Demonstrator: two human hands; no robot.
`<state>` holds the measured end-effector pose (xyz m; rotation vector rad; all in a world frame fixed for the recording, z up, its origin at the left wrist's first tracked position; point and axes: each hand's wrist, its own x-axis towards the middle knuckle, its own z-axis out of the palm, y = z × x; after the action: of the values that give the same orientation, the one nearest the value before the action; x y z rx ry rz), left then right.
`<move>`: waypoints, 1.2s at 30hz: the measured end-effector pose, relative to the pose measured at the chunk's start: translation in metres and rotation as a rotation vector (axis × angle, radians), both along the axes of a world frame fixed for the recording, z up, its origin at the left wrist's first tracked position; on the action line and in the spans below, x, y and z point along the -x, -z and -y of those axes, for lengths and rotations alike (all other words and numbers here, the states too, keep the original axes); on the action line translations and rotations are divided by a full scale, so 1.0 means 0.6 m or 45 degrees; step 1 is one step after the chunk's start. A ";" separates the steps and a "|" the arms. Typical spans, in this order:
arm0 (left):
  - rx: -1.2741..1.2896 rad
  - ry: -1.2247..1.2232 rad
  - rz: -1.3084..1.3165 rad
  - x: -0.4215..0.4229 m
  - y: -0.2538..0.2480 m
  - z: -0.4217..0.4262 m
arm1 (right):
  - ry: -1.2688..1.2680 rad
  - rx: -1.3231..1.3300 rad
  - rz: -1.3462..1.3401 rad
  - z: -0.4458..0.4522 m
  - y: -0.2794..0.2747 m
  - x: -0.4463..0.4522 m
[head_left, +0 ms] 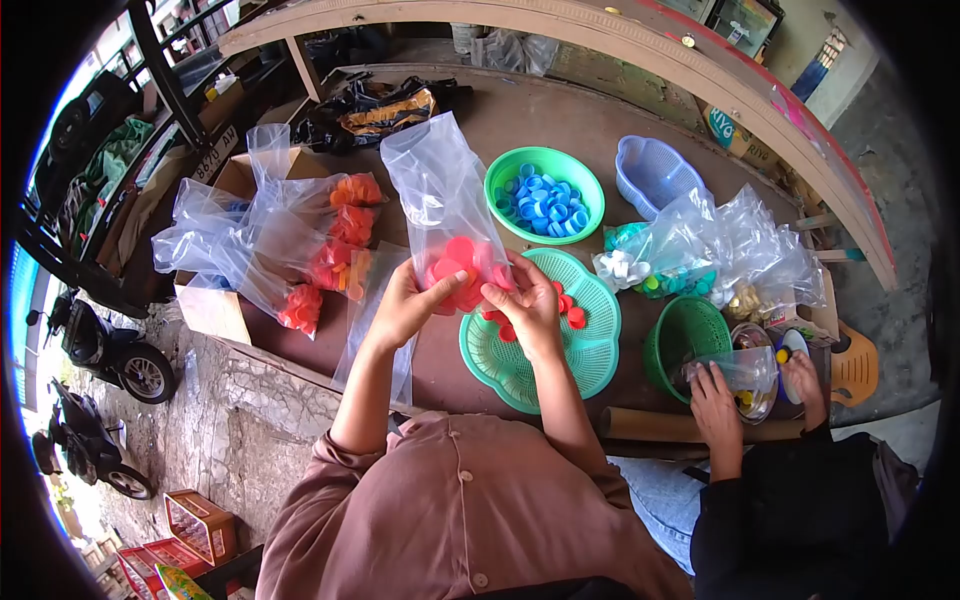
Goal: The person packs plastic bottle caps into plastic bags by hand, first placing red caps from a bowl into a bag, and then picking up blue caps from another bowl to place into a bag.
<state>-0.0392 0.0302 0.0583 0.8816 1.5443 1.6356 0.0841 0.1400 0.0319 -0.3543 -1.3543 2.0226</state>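
Note:
Both my hands grip a clear plastic bag (pixel 435 185) with red bottle caps gathered at its bottom. My left hand (pixel 415 302) is closed round the bag's left side, thumb laid over the caps. On the bag's right side, my right hand (pixel 532 308) is closed too, its thumb pressing the front. The bag's upper part stands up and away from me. Below and right of my right hand, a light green basket (pixel 575 365) holds a few loose red caps (pixel 575 317). Behind it sits a green bowl (pixel 590 170) of blue bottle caps (pixel 545 203).
Filled bags of red and orange caps (pixel 350 225) lie left by a cardboard box (pixel 212 310). A blue-purple basket (pixel 655 175) and bags of teal and white caps (pixel 680 275) are right. A co-worker's hands (pixel 718 405) hold a bag near a dark green basket (pixel 690 340).

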 end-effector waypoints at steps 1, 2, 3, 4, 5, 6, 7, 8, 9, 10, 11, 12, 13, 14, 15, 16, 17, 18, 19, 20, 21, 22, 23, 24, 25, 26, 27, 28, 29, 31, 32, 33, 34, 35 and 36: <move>-0.001 -0.014 0.065 0.000 0.000 0.000 | 0.000 -0.003 -0.001 -0.001 0.001 0.000; -0.003 -0.015 0.064 0.000 0.003 -0.001 | -0.023 -0.019 0.025 -0.003 0.003 -0.001; -0.026 -0.017 0.153 0.000 0.008 -0.002 | -0.046 -0.033 0.050 -0.004 0.003 -0.001; -0.047 -0.018 0.240 0.001 0.011 -0.002 | -0.047 -0.034 0.047 -0.003 0.002 -0.001; -0.048 -0.018 0.237 0.000 0.012 -0.002 | -0.051 -0.012 0.052 -0.002 0.000 -0.002; -0.093 -0.034 0.206 -0.003 0.013 -0.004 | -0.053 0.011 0.057 -0.001 -0.002 -0.003; -0.136 -0.048 0.175 -0.004 0.013 -0.004 | -0.050 0.011 0.056 -0.001 -0.003 -0.003; -0.135 -0.044 0.173 -0.003 0.014 -0.005 | -0.040 0.010 0.048 0.000 -0.004 -0.003; -0.110 -0.032 0.123 -0.001 0.014 -0.005 | -0.030 0.009 0.041 0.000 -0.004 -0.004; -0.085 -0.021 0.074 0.000 0.014 -0.005 | -0.028 0.008 0.040 0.000 -0.004 -0.004; -0.085 -0.020 0.073 -0.001 0.013 -0.006 | -0.006 -0.010 0.028 0.000 -0.004 -0.005; -0.115 -0.033 0.077 -0.004 0.010 -0.007 | 0.014 -0.028 0.017 0.000 -0.003 -0.005; -0.145 -0.046 0.081 -0.006 0.009 -0.007 | 0.014 -0.027 0.017 0.000 -0.001 -0.006; -0.146 -0.046 0.081 -0.004 0.012 -0.007 | 0.020 -0.041 0.038 -0.001 0.001 -0.006; -0.167 -0.021 0.168 -0.002 0.018 -0.007 | 0.026 -0.055 0.059 -0.002 0.002 -0.006; -0.188 0.004 0.256 0.000 0.022 -0.006 | 0.025 -0.054 0.060 -0.001 0.002 -0.007; -0.187 0.003 0.255 -0.001 0.022 -0.006 | 0.014 -0.040 0.052 0.000 0.000 -0.007; -0.200 -0.026 0.277 -0.002 0.022 -0.008 | 0.002 -0.027 0.045 0.001 -0.001 -0.008; -0.213 -0.056 0.298 -0.003 0.022 -0.009 | 0.000 -0.027 0.045 0.002 -0.003 -0.009; -0.214 -0.057 0.298 -0.001 0.024 -0.009 | -0.012 -0.012 0.068 0.002 -0.005 -0.010; -0.233 -0.025 0.378 0.002 0.027 -0.009 | -0.023 0.002 0.090 0.004 -0.007 -0.010; -0.251 0.007 0.457 0.003 0.029 -0.008 | -0.026 0.001 0.090 0.006 -0.010 -0.012; -0.252 0.005 0.457 0.001 0.028 -0.008 | 0.011 -0.082 0.113 0.008 -0.013 -0.013; -0.273 0.012 0.480 -0.003 0.028 -0.007 | 0.048 -0.166 0.134 0.010 -0.014 -0.013; -0.295 0.021 0.502 -0.004 0.027 -0.008 | 0.048 -0.168 0.131 0.009 -0.012 -0.014; -0.295 0.022 0.501 -0.003 0.027 -0.008 | 0.078 -0.290 0.154 0.008 -0.008 -0.015; -0.278 0.042 0.476 -0.002 0.029 -0.008 | 0.108 -0.411 0.178 0.009 -0.009 -0.016; -0.261 0.061 0.452 -0.002 0.029 -0.009 | 0.111 -0.411 0.177 0.010 -0.014 -0.018; -0.259 0.063 0.452 -0.003 0.029 -0.009 | 0.084 -0.434 0.159 0.012 -0.022 -0.022; -0.259 0.013 0.433 -0.006 0.026 -0.010 | 0.058 -0.456 0.143 0.013 -0.025 -0.023; -0.258 0.013 0.434 -0.006 0.024 -0.008 | 0.037 -0.414 0.102 0.012 -0.021 -0.021; -0.222 0.005 0.431 -0.007 0.021 -0.005 | 0.014 -0.371 0.061 0.013 -0.019 -0.020; -0.187 -0.003 0.427 -0.007 0.020 -0.003 | 0.014 -0.371 0.061 0.016 -0.020 -0.018; -0.187 -0.004 0.427 -0.008 0.019 -0.004 | 0.076 -0.305 0.018 0.021 -0.026 -0.017; -0.205 -0.009 0.383 -0.010 0.019 -0.005 | 0.138 -0.239 -0.025 0.024 -0.029 -0.017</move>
<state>-0.0335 0.0330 0.0470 0.6740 1.2247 1.8230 0.0940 0.1257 0.0491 -0.3150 -1.4669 1.7907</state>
